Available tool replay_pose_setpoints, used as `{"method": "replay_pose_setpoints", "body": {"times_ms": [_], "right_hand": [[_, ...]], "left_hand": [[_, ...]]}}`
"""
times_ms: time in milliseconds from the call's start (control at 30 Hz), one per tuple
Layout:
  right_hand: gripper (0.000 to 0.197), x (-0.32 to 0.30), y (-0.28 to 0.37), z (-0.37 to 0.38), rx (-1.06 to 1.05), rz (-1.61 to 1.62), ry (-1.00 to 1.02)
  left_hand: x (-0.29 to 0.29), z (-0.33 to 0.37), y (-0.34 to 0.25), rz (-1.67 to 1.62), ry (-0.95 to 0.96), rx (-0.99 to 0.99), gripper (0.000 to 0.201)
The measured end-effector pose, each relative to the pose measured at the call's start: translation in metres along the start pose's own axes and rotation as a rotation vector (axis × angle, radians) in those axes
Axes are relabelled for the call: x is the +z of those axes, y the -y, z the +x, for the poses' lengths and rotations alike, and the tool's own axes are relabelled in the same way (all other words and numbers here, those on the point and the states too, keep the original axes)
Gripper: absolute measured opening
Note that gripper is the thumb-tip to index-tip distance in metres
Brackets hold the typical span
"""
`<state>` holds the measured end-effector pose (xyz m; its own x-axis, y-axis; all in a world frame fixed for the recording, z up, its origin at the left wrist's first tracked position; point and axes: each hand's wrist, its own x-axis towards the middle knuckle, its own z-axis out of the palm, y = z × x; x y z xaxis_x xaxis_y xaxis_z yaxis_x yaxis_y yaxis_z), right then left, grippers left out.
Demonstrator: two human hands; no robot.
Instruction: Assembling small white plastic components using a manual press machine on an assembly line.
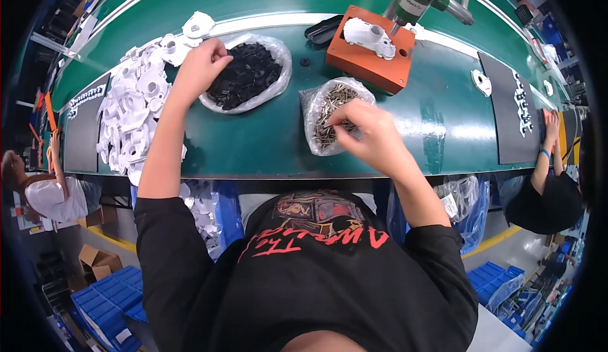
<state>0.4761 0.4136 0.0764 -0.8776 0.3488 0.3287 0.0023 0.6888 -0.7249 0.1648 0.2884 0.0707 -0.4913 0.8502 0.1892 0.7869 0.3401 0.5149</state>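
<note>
Just left of the left hand [201, 67] lies a heap of white plastic parts [152, 88]; the forearm passes close beside it, so a careless swing of the elbow could push some parts over the near edge of the table. The left hand has its fingers curled narrow at the edge of the black pieces [250, 76], which are directly to its right in a clear bag [285, 67]. I cannot tell if it holds one; by touch alone it could take two, because they lie tangled. Farther right, beneath the fingertips of the right hand [372, 127], is a second bag [310, 121] with metal screws [335, 95]. Thumb and forefinger are nearly together, but whether a screw is between them I cannot tell. Its soft rim could fold under the wrist and spill screws. Beyond the right hand, a white housing [367, 37] lies on an orange block [354, 64]. The green power tool [411, 0] points down there, so fingers reaching under its tip could be hurt.
</note>
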Motion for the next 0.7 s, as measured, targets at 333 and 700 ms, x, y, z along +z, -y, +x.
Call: {"method": "replay_pose_setpoints", "body": {"times_ms": [333,700], "right_hand": [[0.013,-0.017,-0.011,-0.008,-0.150,0.042,-0.212],[0.013,-0.051,-0.038,-0.050,0.037,-0.013,-0.402]], "left_hand": [[0.042,0.084,-0.101,-0.487,0.039,0.250,0.024],[0.145,0.208,-0.173,-0.393,0.593,0.164,0.019]]}}
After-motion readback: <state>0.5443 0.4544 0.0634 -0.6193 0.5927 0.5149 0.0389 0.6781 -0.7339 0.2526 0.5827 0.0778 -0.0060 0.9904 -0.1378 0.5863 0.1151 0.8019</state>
